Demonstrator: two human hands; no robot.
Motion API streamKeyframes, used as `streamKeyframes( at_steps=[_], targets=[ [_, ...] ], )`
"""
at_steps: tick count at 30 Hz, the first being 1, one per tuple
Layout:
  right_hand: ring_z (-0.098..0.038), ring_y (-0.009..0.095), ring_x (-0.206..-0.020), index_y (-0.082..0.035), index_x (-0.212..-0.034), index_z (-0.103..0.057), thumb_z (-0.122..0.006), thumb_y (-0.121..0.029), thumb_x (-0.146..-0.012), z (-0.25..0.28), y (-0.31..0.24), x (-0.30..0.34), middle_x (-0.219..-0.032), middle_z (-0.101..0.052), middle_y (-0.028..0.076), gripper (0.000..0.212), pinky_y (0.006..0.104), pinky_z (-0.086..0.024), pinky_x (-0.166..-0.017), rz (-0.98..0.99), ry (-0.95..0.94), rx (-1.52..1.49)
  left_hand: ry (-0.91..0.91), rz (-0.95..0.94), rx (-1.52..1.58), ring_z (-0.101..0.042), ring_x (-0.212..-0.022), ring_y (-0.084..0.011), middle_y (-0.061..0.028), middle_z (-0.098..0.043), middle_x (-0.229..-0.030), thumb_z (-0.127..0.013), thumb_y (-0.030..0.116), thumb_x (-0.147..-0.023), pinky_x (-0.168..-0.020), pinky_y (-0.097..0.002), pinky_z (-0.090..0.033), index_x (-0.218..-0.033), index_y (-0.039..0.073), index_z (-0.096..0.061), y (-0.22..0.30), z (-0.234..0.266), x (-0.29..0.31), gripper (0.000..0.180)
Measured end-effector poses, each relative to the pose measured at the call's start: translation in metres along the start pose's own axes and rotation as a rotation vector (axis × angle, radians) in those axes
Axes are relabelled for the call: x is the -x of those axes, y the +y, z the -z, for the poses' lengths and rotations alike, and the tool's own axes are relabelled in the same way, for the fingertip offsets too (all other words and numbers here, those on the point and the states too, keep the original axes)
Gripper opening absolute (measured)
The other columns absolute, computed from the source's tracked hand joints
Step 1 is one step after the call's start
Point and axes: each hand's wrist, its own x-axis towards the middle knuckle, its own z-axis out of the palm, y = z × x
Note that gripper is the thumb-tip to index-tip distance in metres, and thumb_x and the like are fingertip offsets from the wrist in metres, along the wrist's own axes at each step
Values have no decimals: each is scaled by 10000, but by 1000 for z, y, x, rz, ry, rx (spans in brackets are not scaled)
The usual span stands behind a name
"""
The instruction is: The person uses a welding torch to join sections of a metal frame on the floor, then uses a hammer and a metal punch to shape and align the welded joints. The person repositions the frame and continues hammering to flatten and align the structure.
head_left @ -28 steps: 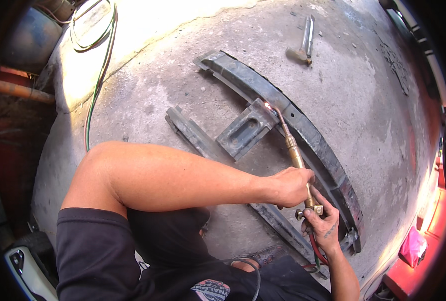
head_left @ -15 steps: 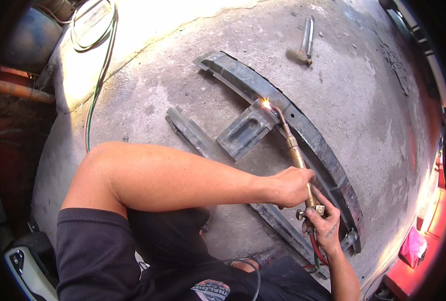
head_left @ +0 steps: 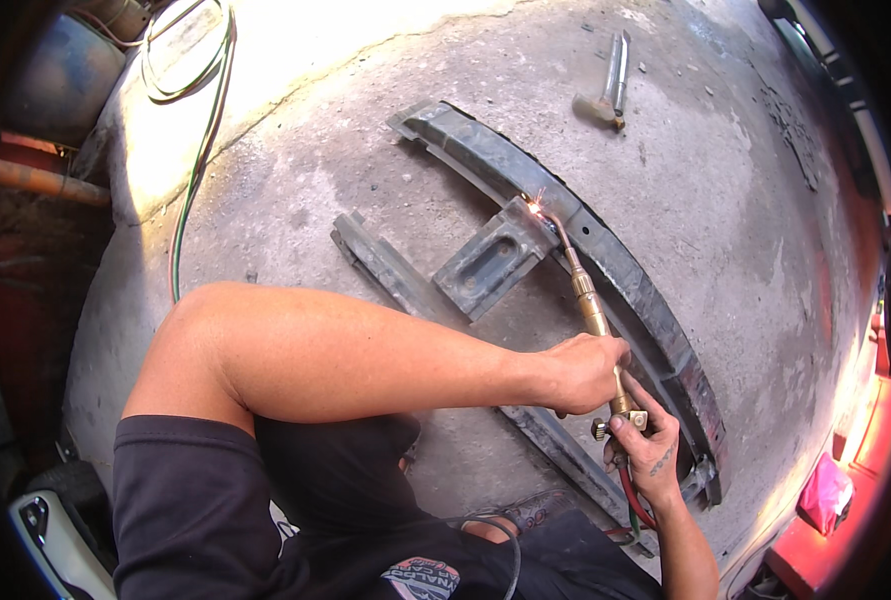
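A brass gas torch (head_left: 590,302) slants up and left over a curved dark metal beam (head_left: 625,268). My left hand (head_left: 587,372) is wrapped round its body. Just below, my right hand (head_left: 650,448) grips the handle end by the valve knobs, where red and green hoses (head_left: 633,495) join. At the torch tip a bright glow with small sparks sits where a metal bracket (head_left: 497,258) with an oval recess meets the beam. Part of the beam is hidden behind the torch.
Beside the bracket lies a long, straight metal rail (head_left: 380,262), partly behind my left forearm. A hammer (head_left: 597,108) and a metal bar (head_left: 619,75) rest on the concrete floor (head_left: 305,200) beyond. Coiled hoses (head_left: 205,130) run along the left; a pink bag (head_left: 823,492) is at right.
The orange-yellow flare at the torch tip has become a smaller, paler glow with thin sparks shooting up. The tip has shifted very slightly; both hands keep their grip.
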Motion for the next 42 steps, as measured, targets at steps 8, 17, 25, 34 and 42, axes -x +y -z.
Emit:
streamKeyframes(
  at_steps=[8,17,25,34,42],
  targets=[
    [-620,100,-631,7,-1462,-535,-654,18,-902,0,3,0,-904,-675,76,573,262,-512,-534,-12,0,-3,23,-27,-29,-695,-1027,-435,-313,-697,-1039,-503,73,-969,-895,-489,-540,-1297,-75,-570,-5,-2,-2,366],
    [-639,111,-660,21,-1466,-518,-703,-17,-914,-1,1,-1,-917,-688,90,584,262,-522,-536,-26,-13,-29,33,-19,-9,-689,-1033,-445,-315,-695,-1041,-513,80,-968,-893,-489,-536,-1290,-72,-574,-4,-1,-1,360],
    [-638,115,-658,42,-1458,-514,-736,-59,-913,-1,-1,2,-941,-704,104,597,256,-523,-542,-39,-15,-95,30,-35,-20,-679,-1064,-448,-322,-690,-1064,-514,81,-970,-913,-491,-529,-1293,-76,-569,-5,-3,-2,363],
    [-636,114,-658,41,-1454,-522,-718,-52,-917,-2,-2,0,-939,-693,96,579,255,-520,-542,-26,-9,-55,29,-21,-22,-686,-1046,-441,-321,-692,-1049,-514,80,-966,-901,-488,-535,-1299,-71,-567,-7,-3,-4,370],
    [-629,108,-637,5,-1464,-530,-657,6,-918,2,1,-1,-892,-668,72,560,262,-519,-532,-1,-12,-1,31,-26,-7,-701,-991,-431,-309,-698,-1005,-515,77,-963,-864,-488,-541,-1287,-66,-574,-5,-2,-3,359]
  ],
)
